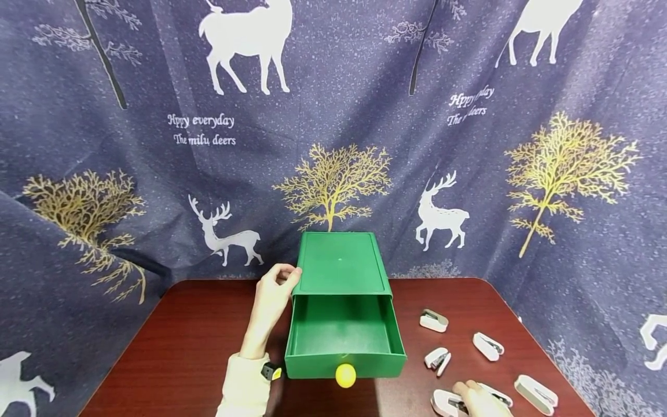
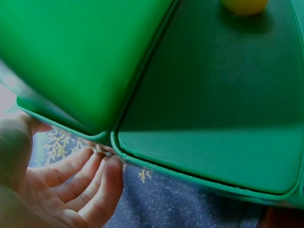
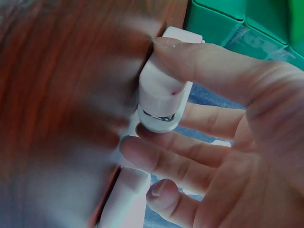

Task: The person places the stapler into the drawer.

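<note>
A green box (image 1: 341,263) stands on the table with its drawer (image 1: 346,366) pulled out toward me. A round yellow knob (image 1: 345,375) sits on the drawer front. My left hand (image 1: 273,289) rests against the box's upper left side, its fingertips (image 2: 111,166) right at the edge in the left wrist view. To the right of the drawer, my right hand (image 1: 482,399) grips a white stapler (image 3: 164,88) low over the table, thumb on one side and fingers on the other. A second white stapler (image 3: 126,197) lies close below those fingers in the right wrist view.
Several other white staplers lie on the right of the table, among them one near the back (image 1: 433,320), one at the far right (image 1: 537,394) and one spread apart (image 1: 438,359). A dark red-brown table (image 1: 172,347) meets a blue curtain (image 1: 333,116) behind the box.
</note>
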`<action>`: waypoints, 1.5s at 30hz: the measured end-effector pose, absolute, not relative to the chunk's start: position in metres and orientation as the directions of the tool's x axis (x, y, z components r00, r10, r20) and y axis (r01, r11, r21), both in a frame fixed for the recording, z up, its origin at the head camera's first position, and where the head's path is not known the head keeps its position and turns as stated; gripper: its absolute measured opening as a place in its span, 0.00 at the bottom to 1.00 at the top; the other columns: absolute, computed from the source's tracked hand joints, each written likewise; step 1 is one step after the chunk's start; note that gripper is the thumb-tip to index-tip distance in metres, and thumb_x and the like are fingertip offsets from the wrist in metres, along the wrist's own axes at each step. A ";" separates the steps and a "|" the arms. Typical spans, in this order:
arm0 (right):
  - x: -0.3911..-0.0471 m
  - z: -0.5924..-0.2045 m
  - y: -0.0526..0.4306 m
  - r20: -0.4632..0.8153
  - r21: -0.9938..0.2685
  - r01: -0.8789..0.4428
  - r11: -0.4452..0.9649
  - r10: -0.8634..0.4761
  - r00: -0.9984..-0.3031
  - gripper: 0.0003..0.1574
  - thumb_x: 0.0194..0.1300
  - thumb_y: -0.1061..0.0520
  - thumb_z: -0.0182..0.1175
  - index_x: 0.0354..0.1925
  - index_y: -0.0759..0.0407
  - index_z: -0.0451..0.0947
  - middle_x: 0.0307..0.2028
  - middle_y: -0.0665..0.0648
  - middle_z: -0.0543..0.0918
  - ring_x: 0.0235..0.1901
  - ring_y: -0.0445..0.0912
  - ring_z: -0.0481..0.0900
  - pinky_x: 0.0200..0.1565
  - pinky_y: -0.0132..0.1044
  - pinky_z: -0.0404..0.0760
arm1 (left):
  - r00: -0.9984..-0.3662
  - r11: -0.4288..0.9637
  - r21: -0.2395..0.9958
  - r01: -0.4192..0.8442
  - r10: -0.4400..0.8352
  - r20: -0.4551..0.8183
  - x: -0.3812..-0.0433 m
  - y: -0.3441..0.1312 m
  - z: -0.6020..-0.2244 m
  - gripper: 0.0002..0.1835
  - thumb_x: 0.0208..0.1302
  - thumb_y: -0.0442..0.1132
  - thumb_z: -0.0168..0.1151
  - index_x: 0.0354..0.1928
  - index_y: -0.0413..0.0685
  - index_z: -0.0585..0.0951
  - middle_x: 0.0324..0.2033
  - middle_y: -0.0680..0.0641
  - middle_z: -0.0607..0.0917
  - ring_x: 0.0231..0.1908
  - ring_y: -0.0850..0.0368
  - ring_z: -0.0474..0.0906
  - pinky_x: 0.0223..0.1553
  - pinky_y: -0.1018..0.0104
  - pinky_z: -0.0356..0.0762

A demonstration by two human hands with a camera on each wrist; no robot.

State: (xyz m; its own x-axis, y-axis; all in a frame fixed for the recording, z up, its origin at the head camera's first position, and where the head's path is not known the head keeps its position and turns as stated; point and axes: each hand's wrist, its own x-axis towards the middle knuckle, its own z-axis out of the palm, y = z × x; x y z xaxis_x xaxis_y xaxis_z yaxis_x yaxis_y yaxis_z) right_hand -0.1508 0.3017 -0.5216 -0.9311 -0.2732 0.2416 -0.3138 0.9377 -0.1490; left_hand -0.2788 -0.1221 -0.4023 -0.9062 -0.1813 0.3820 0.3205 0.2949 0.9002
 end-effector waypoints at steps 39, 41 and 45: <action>-0.167 -0.431 0.273 0.688 -0.163 -0.442 0.882 -0.220 -0.692 0.26 0.37 0.53 0.79 0.37 0.54 0.79 0.27 0.40 0.69 0.26 0.34 0.67 0.26 0.36 0.69 | -0.906 0.293 0.899 0.326 -0.173 0.385 -0.278 -0.122 -0.402 0.14 0.64 0.51 0.66 0.42 0.48 0.82 0.30 0.49 0.82 0.27 0.55 0.78 0.27 0.66 0.76; -0.168 -0.424 0.270 0.693 -0.167 -0.443 0.881 -0.215 -0.688 0.26 0.38 0.53 0.79 0.37 0.55 0.80 0.27 0.40 0.70 0.25 0.34 0.67 0.25 0.35 0.69 | -0.903 0.311 0.893 0.326 -0.178 0.392 -0.278 -0.122 -0.402 0.14 0.64 0.51 0.65 0.41 0.48 0.82 0.30 0.49 0.82 0.28 0.55 0.77 0.27 0.66 0.76; -0.169 -0.409 0.262 0.698 -0.187 -0.446 0.875 -0.201 -0.687 0.26 0.39 0.53 0.78 0.38 0.55 0.80 0.27 0.39 0.70 0.25 0.33 0.66 0.25 0.35 0.69 | -0.898 0.337 0.884 0.324 -0.183 0.399 -0.278 -0.122 -0.401 0.13 0.65 0.50 0.65 0.41 0.48 0.82 0.30 0.50 0.82 0.30 0.55 0.77 0.29 0.66 0.75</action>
